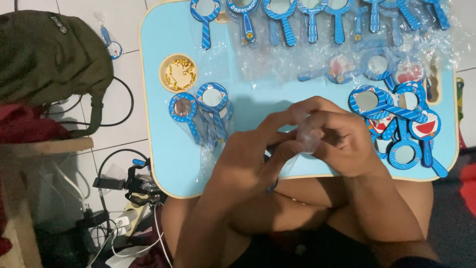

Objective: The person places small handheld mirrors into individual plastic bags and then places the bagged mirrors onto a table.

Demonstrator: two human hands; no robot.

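Hands: left hand (pixel 250 154) and right hand (pixel 342 141) meet over the near edge of the small light-blue table (pixel 163 149), above the person's crossed legs.
Held thing: clear plastic sleeve (pixel 310 136), pinched between both hands; it hangs just above the tabletop, at the middle of the near side.
Fingers: both sets are curled nearly closed, thumbs and fingertips nipping the sleeve's film; whether anything sits inside it I cannot tell.
Step in hand: by the look of it, the sleeve's mouth is being worked apart, one wrapper among many.
Next move: judged from the grip, it calls for a fine rub of thumb against finger to part the two thin layers without tearing them.
Left of hands: two blue hand mirrors (pixel 201 111) in clear wrap, lying side by side.
Right of hands: loose pile of unwrapped blue mirrors (pixel 396 121), handles crossing.
Far edge: row of blue mirrors (pixel 297 15) on crinkled clear plastic.
Container: round cream dish (pixel 164 67) holding thin gold twist ties (pixel 179 73).
Floor: olive-green backpack (pixel 47 54), black cables and chargers (pixel 119 186).
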